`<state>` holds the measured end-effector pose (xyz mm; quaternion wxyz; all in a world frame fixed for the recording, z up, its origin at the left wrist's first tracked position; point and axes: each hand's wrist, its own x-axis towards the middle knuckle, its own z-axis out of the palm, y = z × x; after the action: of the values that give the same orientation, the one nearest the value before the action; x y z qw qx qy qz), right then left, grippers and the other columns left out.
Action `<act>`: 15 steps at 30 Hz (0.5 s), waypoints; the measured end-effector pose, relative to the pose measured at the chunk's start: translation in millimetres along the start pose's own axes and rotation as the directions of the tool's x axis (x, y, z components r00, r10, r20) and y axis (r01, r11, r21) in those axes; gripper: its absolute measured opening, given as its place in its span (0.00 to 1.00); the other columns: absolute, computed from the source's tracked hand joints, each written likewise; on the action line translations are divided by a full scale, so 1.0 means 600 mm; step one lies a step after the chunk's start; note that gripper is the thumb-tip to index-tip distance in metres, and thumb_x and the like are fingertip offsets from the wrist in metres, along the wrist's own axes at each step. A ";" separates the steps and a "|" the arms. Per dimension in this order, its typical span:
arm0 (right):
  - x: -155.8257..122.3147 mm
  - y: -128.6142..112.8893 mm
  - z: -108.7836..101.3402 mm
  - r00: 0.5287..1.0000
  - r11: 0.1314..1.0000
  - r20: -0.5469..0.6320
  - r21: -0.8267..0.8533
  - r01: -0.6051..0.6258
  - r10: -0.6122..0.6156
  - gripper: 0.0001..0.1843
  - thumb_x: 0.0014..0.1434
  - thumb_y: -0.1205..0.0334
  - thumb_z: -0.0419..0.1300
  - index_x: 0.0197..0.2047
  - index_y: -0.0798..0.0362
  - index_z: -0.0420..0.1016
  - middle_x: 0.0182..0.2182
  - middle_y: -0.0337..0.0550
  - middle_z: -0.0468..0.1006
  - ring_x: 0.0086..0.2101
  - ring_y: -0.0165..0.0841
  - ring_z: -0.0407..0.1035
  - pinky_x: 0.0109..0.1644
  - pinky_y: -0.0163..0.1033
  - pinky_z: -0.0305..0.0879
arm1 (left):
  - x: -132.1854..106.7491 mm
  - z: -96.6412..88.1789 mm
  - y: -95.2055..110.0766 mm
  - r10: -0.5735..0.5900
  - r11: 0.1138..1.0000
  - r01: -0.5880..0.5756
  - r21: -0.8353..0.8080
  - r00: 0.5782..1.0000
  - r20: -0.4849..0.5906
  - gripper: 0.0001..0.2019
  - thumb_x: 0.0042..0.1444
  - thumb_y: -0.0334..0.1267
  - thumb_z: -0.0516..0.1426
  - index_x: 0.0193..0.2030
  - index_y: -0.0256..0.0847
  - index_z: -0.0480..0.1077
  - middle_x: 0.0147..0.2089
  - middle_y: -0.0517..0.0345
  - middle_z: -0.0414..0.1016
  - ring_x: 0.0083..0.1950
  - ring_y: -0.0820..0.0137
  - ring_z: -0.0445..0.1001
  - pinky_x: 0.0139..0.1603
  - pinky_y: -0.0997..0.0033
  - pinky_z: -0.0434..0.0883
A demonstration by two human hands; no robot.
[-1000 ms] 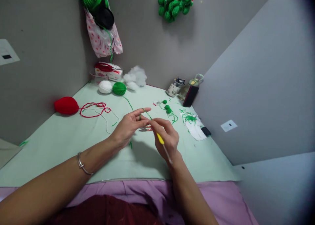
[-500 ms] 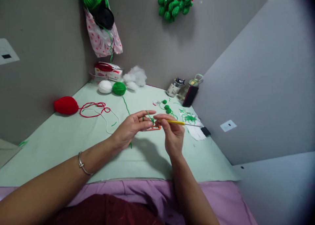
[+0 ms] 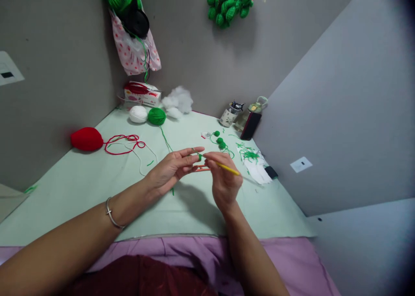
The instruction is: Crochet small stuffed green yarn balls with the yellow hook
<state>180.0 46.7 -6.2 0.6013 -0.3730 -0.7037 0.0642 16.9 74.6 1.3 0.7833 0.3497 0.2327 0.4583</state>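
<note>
The hook handle (image 3: 228,169) is yellow, the yarn (image 3: 200,157) green.

Dim light casts soft shadows across the table (image 3: 272,214).

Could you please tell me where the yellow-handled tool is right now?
The yellow-handled tool is in the right hand, just right of the head view's centre, beside the small green yarn piece held in the left hand.

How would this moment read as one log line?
left grip: green yarn piece | right grip: yellow-handled tool | table: red yarn ball, green yarn ball
</note>
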 end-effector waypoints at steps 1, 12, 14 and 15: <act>0.004 -0.002 -0.003 0.997 0.994 -0.023 0.077 -0.078 0.080 0.10 0.70 0.64 0.58 0.46 0.46 0.81 0.39 0.43 0.82 0.37 0.34 0.77 0.41 0.43 0.78 | 0.000 -0.002 0.002 0.001 1.000 -0.001 -0.006 1.000 -0.005 0.15 0.55 0.34 0.69 0.50 0.38 0.82 0.35 0.58 0.78 0.35 0.73 0.74 0.54 0.65 0.73; 0.017 0.002 -0.006 0.939 0.880 0.120 0.327 -0.344 0.322 0.07 0.66 0.57 0.64 0.42 0.48 0.83 0.38 0.41 0.84 0.37 0.32 0.77 0.42 0.40 0.76 | -0.005 0.004 0.000 0.100 0.985 -0.096 0.142 0.995 -0.023 0.21 0.51 0.34 0.70 0.53 0.41 0.82 0.31 0.63 0.72 0.32 0.75 0.65 0.37 0.71 0.63; 0.017 0.002 -0.005 0.936 0.871 0.110 0.342 -0.353 0.336 0.08 0.67 0.57 0.63 0.43 0.49 0.83 0.38 0.42 0.84 0.35 0.32 0.77 0.41 0.40 0.77 | -0.006 0.005 0.002 0.115 0.979 -0.107 0.175 0.993 -0.033 0.19 0.52 0.36 0.70 0.52 0.40 0.82 0.32 0.62 0.73 0.30 0.75 0.63 0.35 0.71 0.61; 0.018 0.002 -0.005 0.931 0.854 0.109 0.373 -0.364 0.349 0.09 0.68 0.57 0.62 0.42 0.49 0.82 0.37 0.42 0.84 0.34 0.31 0.77 0.40 0.40 0.77 | -0.006 0.004 0.002 0.122 0.976 -0.112 0.187 0.992 -0.039 0.18 0.53 0.37 0.70 0.51 0.40 0.83 0.33 0.61 0.74 0.29 0.76 0.62 0.34 0.70 0.60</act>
<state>183.3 52.6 2.7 0.6271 -0.3695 -0.6069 0.3191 16.0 70.8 4.2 0.7131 0.4220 0.2729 0.4888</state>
